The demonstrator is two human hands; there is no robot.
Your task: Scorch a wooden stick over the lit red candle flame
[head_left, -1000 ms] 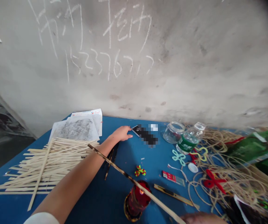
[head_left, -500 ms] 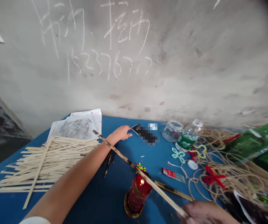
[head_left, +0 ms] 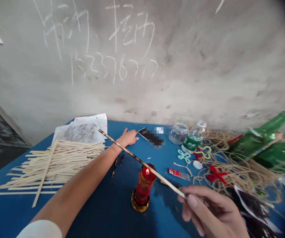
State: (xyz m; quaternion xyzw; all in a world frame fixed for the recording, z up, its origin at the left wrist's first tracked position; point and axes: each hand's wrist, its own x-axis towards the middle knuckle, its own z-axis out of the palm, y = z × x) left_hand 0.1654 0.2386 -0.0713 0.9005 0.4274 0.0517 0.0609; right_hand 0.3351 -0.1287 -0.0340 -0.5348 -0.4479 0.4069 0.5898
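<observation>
A scorched bamboo strip [head_left: 142,163], dark burn marks spaced along its length, lies across the flame [head_left: 146,171] of a red glass candle [head_left: 142,188] on a gold base. The fingers [head_left: 192,201] of the right hand [head_left: 214,211] close firmly around the strip's near end, pinching it against the thumb, and its far end points up and left, clear of the blue surface [head_left: 102,211].

The left arm reaches across the scene, passing under the strip. The left hand [head_left: 129,137] rests open and palm-down on the surface, just beside a black rectangular object [head_left: 142,133], which is partly blurred out. Two short dark sticks [head_left: 117,161] lie just beyond the forearm. To its left sits a loose pile of pale bamboo strips [head_left: 50,167], with printed papers [head_left: 80,131] behind it against a chalk-marked concrete wall [head_left: 182,66].

To the right of the candle are a red lighter [head_left: 178,174], a glass jar [head_left: 178,133] and a plastic water bottle [head_left: 193,138] with a green label. Beyond them, a tangle of tan twine [head_left: 241,172] holds a red knotted cord ornament [head_left: 215,174], and green plastic sheeting [head_left: 261,138] rises at the far right.
</observation>
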